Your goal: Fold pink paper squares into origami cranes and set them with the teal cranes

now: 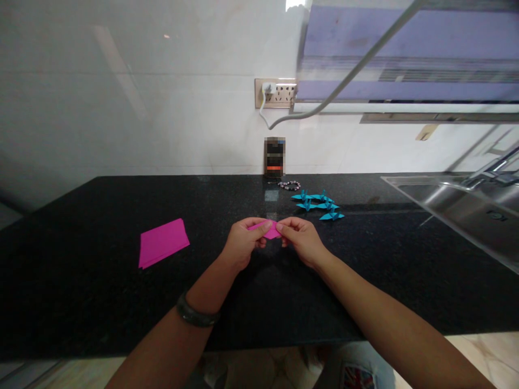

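A small piece of folded pink paper [271,231] is held between my two hands above the dark countertop. My left hand [244,237] pinches its left side, thumb on top. On the right side, the thumb and fingers of my right hand [300,236] grip the paper's edge. My fingers cover part of the folds. Farther back to the right lie several blue origami cranes [320,204] in a loose group. A stack of pink paper sheets [162,244] rests on the counter, well left of my left hand.
Behind my hands, a phone-like device [274,156], blurred out, leans on the wall beside a beaded bracelet [289,186]. A steel sink [446,208] with a faucet is set into the black countertop [101,302] at right. Above, a grey cable [344,84] hangs near a wall socket [279,94].
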Action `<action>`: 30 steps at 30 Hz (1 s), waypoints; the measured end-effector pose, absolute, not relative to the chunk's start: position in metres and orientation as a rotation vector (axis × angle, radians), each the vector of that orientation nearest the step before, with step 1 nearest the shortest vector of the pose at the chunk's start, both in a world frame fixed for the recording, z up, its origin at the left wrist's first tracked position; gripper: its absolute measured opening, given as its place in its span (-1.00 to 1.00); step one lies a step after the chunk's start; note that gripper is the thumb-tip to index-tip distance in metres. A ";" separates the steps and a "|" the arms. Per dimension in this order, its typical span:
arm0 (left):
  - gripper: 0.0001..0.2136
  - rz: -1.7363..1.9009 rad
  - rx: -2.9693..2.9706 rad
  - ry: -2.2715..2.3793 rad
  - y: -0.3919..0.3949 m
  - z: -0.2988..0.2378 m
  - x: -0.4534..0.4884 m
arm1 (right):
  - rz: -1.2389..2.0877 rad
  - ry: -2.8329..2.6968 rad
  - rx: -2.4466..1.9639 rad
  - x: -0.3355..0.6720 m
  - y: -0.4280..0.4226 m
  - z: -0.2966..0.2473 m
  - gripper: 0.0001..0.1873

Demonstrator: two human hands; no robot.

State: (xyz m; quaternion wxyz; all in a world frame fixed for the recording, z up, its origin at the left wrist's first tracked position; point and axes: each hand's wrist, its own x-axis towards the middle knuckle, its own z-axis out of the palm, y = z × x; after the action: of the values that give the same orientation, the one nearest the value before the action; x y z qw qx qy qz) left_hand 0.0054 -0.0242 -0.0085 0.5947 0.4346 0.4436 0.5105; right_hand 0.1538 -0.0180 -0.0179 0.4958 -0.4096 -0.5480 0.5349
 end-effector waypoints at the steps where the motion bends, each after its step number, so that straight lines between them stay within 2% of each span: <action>1: -0.73 1.169 0.954 0.988 -0.024 -0.008 0.005 | 1.282 -1.323 -0.989 0.154 -0.018 -0.019 -0.76; 7: -0.73 1.092 0.868 0.942 -0.025 -0.010 0.005 | 1.086 -1.445 -1.023 0.155 -0.018 -0.021 -0.75; 12: -0.72 1.140 0.916 1.076 -0.024 -0.009 0.006 | 0.263 -1.873 -0.971 0.160 -0.021 -0.010 -0.72; 15: -0.72 1.134 0.925 1.095 -0.025 -0.007 0.006 | 0.006 -2.087 -0.884 0.163 -0.022 -0.006 -0.81; 21: -0.71 1.090 0.935 1.102 -0.026 -0.006 0.005 | -0.134 -2.228 -0.874 0.162 -0.020 -0.009 -0.83; 30: -0.69 1.101 0.947 1.094 -0.025 -0.009 0.005 | -0.106 -2.215 -0.866 0.161 -0.024 -0.006 -0.82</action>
State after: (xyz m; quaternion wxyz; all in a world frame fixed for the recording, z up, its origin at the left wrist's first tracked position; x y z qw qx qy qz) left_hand 0.0055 -0.0252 -0.0089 0.6146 0.4110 0.4745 0.4777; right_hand 0.1610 -0.0239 -0.0061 0.3715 -0.3378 -0.8638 -0.0413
